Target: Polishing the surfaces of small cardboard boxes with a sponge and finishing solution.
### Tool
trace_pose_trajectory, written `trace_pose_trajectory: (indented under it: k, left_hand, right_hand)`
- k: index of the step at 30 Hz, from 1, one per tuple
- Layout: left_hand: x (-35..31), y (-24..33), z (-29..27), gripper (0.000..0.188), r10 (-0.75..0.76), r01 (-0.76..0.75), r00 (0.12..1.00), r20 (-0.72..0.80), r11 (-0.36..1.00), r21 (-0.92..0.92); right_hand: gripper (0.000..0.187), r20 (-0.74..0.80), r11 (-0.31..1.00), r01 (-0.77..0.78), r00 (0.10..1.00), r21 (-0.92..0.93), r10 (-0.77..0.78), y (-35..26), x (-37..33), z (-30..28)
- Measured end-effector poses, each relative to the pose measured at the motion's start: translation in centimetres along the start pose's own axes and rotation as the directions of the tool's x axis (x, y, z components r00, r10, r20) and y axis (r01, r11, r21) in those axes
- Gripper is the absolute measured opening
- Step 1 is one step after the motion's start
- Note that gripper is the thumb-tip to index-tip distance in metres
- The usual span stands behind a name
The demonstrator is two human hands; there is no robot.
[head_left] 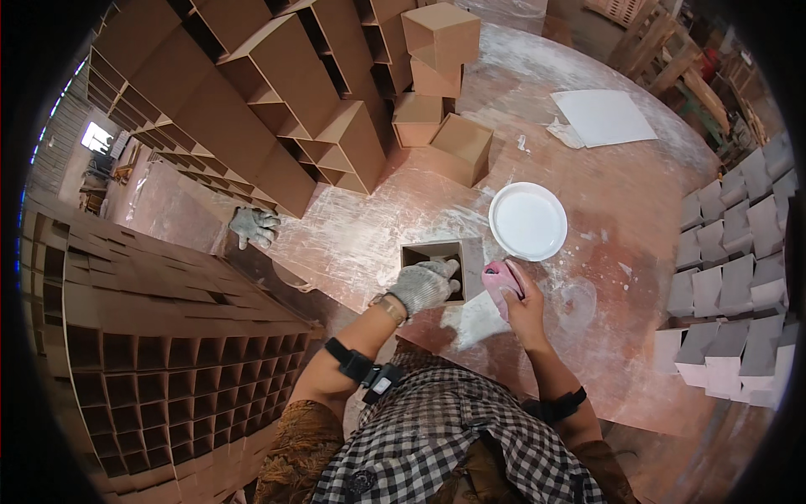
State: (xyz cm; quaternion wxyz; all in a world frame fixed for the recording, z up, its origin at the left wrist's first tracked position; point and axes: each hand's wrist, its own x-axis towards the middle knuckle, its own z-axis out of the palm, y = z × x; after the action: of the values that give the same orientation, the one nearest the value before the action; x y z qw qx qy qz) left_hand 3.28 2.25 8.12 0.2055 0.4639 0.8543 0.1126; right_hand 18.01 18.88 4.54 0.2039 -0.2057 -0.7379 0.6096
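Note:
A small open cardboard box (409, 253) with a grey outer side sits on the table in front of me. My left hand (426, 286), in a pale knit glove, reaches into its opening with fingers curled against the inside by the right wall. My bare right hand (525, 307) is closed round a rounded pink object (500, 277) with dark spots, just right of the box; its exact kind is unclear. Under it, a white sheet or patch (477, 322) lies next to the box. A round white dish (528, 221) with white contents stands just beyond my right hand.
Brown cardboard boxes (336, 143) are stacked high at the far left, with smaller ones (462, 149) beside them. A grey glove (253, 227) rests at the table's left edge. Gridded cardboard (193, 386) rises left of me; grey-covered boxes (730, 277) line the right. White sheets (606, 118) lie farther back.

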Motion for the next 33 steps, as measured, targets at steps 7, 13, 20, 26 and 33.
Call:
trace_pose_trajectory:
  k: [7,13,20,26,33]
  left_hand:
    - [-4.2,-0.4,-0.7,0.030,0.302,-0.305,0.929,-0.216,0.952,0.020]
    - [-4.3,-0.5,1.5,0.020,0.290,-0.263,0.922,-0.255,0.955,0.137]
    - [-4.5,-0.5,2.1,0.020,0.261,-0.244,0.907,-0.332,0.965,0.094]
    - [-4.1,-0.6,1.9,0.022,0.274,-0.262,0.903,-0.331,0.962,0.082]
    - [-4.4,-0.7,2.4,0.020,0.278,-0.247,0.895,-0.348,0.960,0.130]
  right_hand:
    - [0.052,0.162,0.809,0.422,0.906,-0.409,-0.390,-4.7,5.2,1.1]
    - [0.049,0.439,0.607,0.588,0.807,-0.535,-0.395,-5.4,7.8,3.7]
    - [0.048,0.591,0.590,0.633,0.748,-0.500,-0.301,-5.9,0.4,1.3]
    - [0.044,0.515,0.362,0.698,0.707,-0.618,-0.485,-6.2,7.2,4.1]
    - [0.044,0.545,0.359,0.740,0.666,-0.569,-0.509,-4.3,-0.3,1.4]
